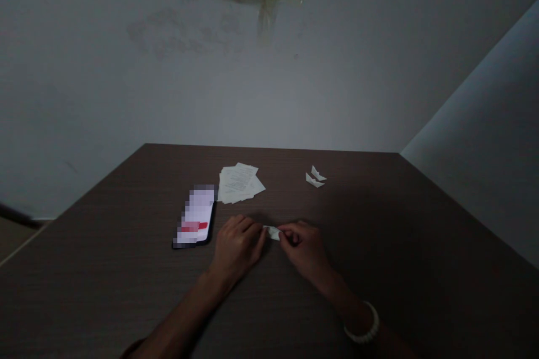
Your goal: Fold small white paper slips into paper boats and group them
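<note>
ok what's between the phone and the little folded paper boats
A small stack of printed paper sheets lies between the smartphone and the two folded paper boats, as the head view shows.

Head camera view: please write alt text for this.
The left hand and right hand pinch a small piece of folded white paper over a dark wooden table. Beyond lie a pile of printed sheets, two small paper boats and a smartphone with a blurred screen.

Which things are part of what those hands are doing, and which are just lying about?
Being used:
left hand
right hand
folded paper, pinched between them

Lying about:
phone
paper stack
two paper boats
</note>
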Demonstrator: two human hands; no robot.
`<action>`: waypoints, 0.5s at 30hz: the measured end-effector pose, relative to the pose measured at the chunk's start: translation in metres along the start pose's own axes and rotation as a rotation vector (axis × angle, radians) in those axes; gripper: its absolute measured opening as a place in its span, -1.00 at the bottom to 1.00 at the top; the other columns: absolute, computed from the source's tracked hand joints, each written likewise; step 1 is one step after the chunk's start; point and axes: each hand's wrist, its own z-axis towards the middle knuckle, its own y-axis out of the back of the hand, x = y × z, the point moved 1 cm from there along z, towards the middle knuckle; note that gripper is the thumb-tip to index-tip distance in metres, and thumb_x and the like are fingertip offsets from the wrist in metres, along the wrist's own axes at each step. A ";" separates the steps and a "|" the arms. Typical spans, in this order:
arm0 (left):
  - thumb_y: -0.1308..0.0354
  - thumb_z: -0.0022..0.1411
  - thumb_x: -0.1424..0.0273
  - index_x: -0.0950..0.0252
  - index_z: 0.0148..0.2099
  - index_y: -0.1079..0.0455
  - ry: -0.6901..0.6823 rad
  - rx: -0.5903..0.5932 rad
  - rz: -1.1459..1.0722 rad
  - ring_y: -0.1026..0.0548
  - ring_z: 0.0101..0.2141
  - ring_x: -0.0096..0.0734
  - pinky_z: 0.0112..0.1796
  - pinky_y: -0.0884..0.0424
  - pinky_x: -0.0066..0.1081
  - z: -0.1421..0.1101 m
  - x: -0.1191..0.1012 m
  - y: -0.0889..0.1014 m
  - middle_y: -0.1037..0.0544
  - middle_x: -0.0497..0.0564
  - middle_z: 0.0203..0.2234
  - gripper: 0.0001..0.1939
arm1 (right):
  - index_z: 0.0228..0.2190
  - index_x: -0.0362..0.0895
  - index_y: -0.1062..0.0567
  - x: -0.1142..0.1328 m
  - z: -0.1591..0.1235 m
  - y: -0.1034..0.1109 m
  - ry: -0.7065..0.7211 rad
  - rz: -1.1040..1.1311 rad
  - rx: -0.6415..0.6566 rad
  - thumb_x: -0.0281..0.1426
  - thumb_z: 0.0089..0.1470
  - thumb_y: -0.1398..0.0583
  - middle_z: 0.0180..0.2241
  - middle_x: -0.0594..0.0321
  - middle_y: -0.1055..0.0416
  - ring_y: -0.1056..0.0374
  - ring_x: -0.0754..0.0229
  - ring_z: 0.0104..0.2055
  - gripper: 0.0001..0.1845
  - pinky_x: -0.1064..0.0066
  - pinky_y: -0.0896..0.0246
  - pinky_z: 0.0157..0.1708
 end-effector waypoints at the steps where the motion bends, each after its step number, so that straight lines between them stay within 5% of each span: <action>1: -0.03 0.33 0.36 0.28 -0.41 -0.45 0.000 0.009 0.013 -0.36 -0.44 -0.32 -0.38 -0.26 -0.33 0.000 0.000 0.000 -0.49 0.03 -0.51 -0.72 | -0.39 -0.07 -0.61 0.000 0.000 0.000 0.011 -0.008 0.002 -0.47 0.02 -0.21 -0.55 0.28 -0.44 -0.26 0.27 -0.54 -0.84 0.44 -0.13 -0.47; 10: -0.01 0.34 0.42 0.30 -0.44 -0.42 -0.077 0.036 0.029 -0.34 -0.45 -0.32 -0.39 -0.22 -0.32 -0.002 0.001 -0.002 -0.45 0.02 -0.55 -0.70 | -0.45 -0.06 -0.57 0.003 0.000 0.002 0.035 -0.085 -0.003 -0.43 0.05 -0.22 -0.53 0.29 -0.50 -0.32 0.23 -0.48 -0.89 0.39 -0.14 -0.38; 15: -0.03 0.33 0.39 0.29 -0.48 -0.41 -0.043 0.010 0.038 -0.33 -0.47 -0.32 -0.40 -0.22 -0.32 -0.003 0.001 -0.003 -0.43 0.02 -0.58 -0.68 | -0.58 -0.09 -0.47 0.003 0.000 0.004 0.071 -0.219 0.021 -0.38 0.12 -0.22 -0.55 0.27 -0.47 -0.32 0.21 -0.44 -0.76 0.37 -0.11 -0.33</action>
